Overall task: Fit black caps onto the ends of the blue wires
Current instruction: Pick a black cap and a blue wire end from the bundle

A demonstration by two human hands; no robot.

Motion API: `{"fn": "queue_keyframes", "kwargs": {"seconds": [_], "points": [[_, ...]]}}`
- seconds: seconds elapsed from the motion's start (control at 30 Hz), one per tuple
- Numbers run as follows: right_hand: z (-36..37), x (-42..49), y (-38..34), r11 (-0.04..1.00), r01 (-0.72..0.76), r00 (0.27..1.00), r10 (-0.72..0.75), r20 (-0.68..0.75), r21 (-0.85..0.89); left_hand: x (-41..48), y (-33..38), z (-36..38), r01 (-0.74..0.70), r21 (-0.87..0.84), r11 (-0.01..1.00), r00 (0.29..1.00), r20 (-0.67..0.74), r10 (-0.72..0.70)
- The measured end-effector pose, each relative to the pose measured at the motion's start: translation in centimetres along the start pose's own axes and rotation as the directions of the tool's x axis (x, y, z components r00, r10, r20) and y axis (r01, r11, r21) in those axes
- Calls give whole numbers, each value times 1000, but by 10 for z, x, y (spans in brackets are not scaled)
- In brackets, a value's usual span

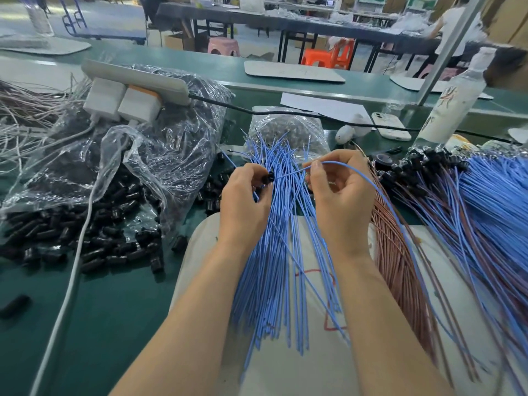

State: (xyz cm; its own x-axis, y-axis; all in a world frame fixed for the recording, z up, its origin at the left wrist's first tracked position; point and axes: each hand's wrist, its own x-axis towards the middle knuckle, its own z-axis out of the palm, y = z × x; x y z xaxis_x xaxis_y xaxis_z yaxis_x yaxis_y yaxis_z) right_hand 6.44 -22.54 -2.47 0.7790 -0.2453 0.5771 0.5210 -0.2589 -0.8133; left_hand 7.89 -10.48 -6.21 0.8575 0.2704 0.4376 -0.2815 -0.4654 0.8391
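Left hand (243, 201) pinches cap (268, 177); right hand (340, 192) holds wire (357, 170) (seemingly touching).

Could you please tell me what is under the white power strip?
The power strip lies on a clear plastic bag filled with black caps. Whatever is beneath that bag is covered and cannot be seen.

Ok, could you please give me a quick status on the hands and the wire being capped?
Left hand pinching black cap. Right hand pinching blue wire, tip at the cap. Loose wire bundle beneath, nothing between hands.
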Motion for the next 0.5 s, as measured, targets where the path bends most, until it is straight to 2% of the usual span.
{"fn": "queue_keyframes", "kwargs": {"seconds": [0.1, 0.17, 0.27, 0.33, 0.43, 0.5], "points": [[-1, 2, 1, 1000, -21, 999, 21, -25, 23, -1, 0, -2, -22, 46, 999, 1000, -3, 22], [-5, 5, 3, 992, -95, 991, 102, -85, 81, 0, 2, -5, 2, 22, 1000, 1000, -16, -1], [-10, 11, 10, 939, -264, 950, 293, -108, 222, 3, 9, -11, 111, -177, 978, 993, -7, -114], [-9, 13, 15, 882, -367, 912, 404, -73, 296, 4, 14, -12, 222, -337, 915, 975, 71, -210], [-7, 13, 19, 832, -438, 884, 468, -9, 340, 2, 17, -9, 366, -471, 802, 929, 227, -291], [-7, 12, 19, 825, -450, 881, 472, 22, 341, 1, 18, -8, 383, -499, 777, 921, 270, -280]]}}
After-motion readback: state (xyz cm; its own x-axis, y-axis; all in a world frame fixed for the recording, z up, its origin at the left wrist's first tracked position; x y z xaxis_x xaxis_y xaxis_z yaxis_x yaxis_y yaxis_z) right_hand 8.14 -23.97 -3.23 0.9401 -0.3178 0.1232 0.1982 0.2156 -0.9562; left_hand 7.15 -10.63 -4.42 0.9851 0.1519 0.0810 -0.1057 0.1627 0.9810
